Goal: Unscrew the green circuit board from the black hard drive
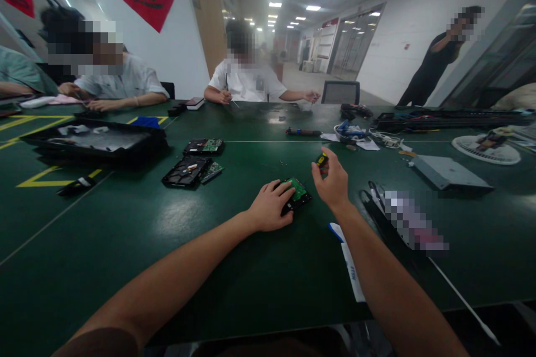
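Observation:
A hard drive [300, 192] with a green circuit board facing up lies on the green table. My left hand [272, 206] is laid over its left side, fingers across the top and thumb at the near edge, gripping it against the table. Just right of the drive, my right hand [333, 181] is raised and closed around a short yellow-and-black screwdriver [322, 159]; its shaft cannot be made out. Several tiny screws [283, 163] lie beyond the drive.
Two more drives, one near [186, 172] and one farther [204, 146], lie to the left, beside a large black tray [96, 142]. At right are a grey metal box [452, 172], cables [352, 131] and a white-and-blue packet [352, 270]. Co-workers sit across the table.

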Demonstrator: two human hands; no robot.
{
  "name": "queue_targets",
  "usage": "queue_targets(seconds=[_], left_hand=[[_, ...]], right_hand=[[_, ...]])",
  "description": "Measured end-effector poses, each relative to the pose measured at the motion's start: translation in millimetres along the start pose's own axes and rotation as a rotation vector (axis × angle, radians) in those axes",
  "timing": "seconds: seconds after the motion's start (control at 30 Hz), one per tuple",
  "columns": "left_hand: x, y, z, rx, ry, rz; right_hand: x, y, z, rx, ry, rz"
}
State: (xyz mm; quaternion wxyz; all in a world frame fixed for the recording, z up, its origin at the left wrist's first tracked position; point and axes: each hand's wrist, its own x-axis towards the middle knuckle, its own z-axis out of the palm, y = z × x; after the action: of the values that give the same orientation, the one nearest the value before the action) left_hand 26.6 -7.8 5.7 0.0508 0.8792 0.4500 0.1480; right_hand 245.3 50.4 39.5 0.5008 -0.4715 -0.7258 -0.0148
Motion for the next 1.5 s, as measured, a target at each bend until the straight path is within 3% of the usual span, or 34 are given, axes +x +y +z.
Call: queue_targets(seconds=[0.1, 0.27, 0.87, 1.5], left_hand=[[1, 2, -0.9, -0.006, -0.005, -0.006], [2, 3, -0.7, -0.002, 0.014, -0.008], [3, 5, 0.4, -0.003, 0.010, -0.013], [3, 4, 2.7, -0.011, 0.025, -0.015]], right_hand=[[0, -7, -2, 0.024, 0.064, -0.020], [-4, -15, 1, 0.052, -0.017, -0.066], [-6, -14, 1, 0.073, -0.064, -0.053], [-2, -27, -2, -0.083, -0.072, -0.085]])
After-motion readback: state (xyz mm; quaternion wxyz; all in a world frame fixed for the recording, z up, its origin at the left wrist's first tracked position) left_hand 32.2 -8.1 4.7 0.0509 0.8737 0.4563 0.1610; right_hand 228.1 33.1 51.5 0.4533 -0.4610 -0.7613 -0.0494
